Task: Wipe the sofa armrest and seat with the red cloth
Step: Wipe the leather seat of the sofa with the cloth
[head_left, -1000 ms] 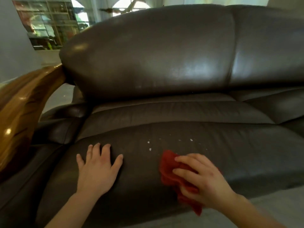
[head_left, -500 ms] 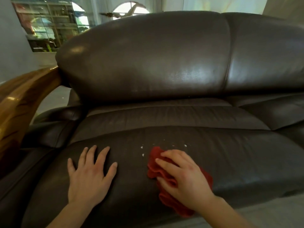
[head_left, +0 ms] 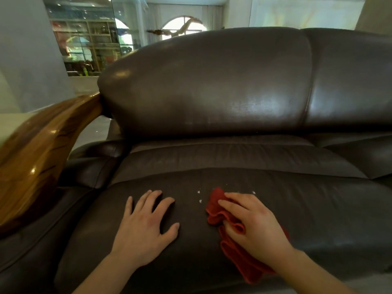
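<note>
Both forearms are bare to the frame edge, and the left hand (head_left: 146, 232) and right hand (head_left: 256, 228) wear nothing.

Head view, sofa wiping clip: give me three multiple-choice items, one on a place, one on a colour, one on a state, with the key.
1. Where do the white crumbs lie?
A. On the seat cushion between the two hands
B. On the wooden armrest
C. On the backrest

2. What colour is the cloth?
A. Blue
B. Red
C. White

3. What is the left hand doing?
A. Gripping the cloth
B. Resting flat, fingers spread, on the seat cushion
C. Holding the armrest

Key: 1 A, the specks sit on the dark leather just left of the cloth. 2 B, it shows red under the right hand. 3 B, its palm lies open and empty on the leather.
</note>
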